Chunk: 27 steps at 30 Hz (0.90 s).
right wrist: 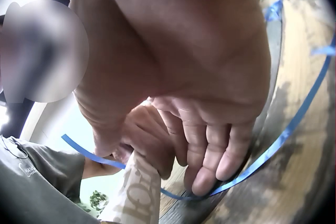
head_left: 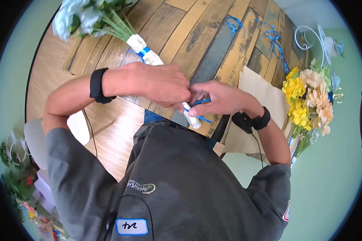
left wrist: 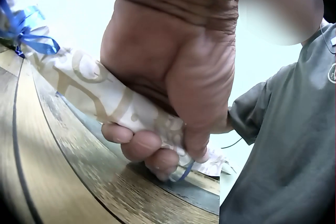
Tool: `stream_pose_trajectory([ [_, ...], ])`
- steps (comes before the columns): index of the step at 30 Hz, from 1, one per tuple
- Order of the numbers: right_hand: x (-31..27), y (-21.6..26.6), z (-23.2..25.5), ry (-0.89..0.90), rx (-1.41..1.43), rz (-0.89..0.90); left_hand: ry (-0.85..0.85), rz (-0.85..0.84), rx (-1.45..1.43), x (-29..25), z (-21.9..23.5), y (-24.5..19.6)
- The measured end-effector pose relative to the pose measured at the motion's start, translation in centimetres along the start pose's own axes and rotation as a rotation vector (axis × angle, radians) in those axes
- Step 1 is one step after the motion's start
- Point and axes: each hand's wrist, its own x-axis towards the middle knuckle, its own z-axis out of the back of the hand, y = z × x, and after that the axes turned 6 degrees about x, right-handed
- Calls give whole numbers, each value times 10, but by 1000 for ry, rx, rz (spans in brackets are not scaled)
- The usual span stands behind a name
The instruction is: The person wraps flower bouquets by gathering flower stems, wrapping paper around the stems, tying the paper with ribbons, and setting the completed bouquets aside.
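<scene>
My left hand (head_left: 159, 84) curls round the wrapped handle of a bouquet with pale blue flowers (head_left: 78, 18). White paper with tan print covers the handle (left wrist: 94, 92), and a blue ribbon bow (left wrist: 39, 37) sits farther up it. Near the handle's lower end a blue ribbon (right wrist: 252, 169) crosses the paper, close by the left thumb and fingertips. My right hand (head_left: 221, 98) is just beside the left one, its fingers loosely bent and its thumb (right wrist: 107, 142) apart from them. The ribbon runs past that thumb and under the fingertips.
On the wooden table (head_left: 181, 36) lie loose curls of blue ribbon (head_left: 274, 42) and a sheet of brown paper (head_left: 261, 94). Yellow and peach flowers (head_left: 307, 96) stand at the right edge, near a white wire holder (head_left: 323, 42). A white chair (head_left: 34, 138) is at the left.
</scene>
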Motion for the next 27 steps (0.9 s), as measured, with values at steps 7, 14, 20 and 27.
stream_pose_trajectory([
  [7, 19, 1, -27, 85, 331, 5, 124, -77, -60, -19, 25, -6],
  [14, 34, 8, -50, 47, 414, -128, 169, -202, 21, -24, 10, 2],
  [20, 43, 4, -64, -14, 220, -149, 246, -209, 13, -17, -1, 15],
  [27, 47, 15, -76, -195, 285, -136, 417, -146, 8, -14, -4, 21],
])
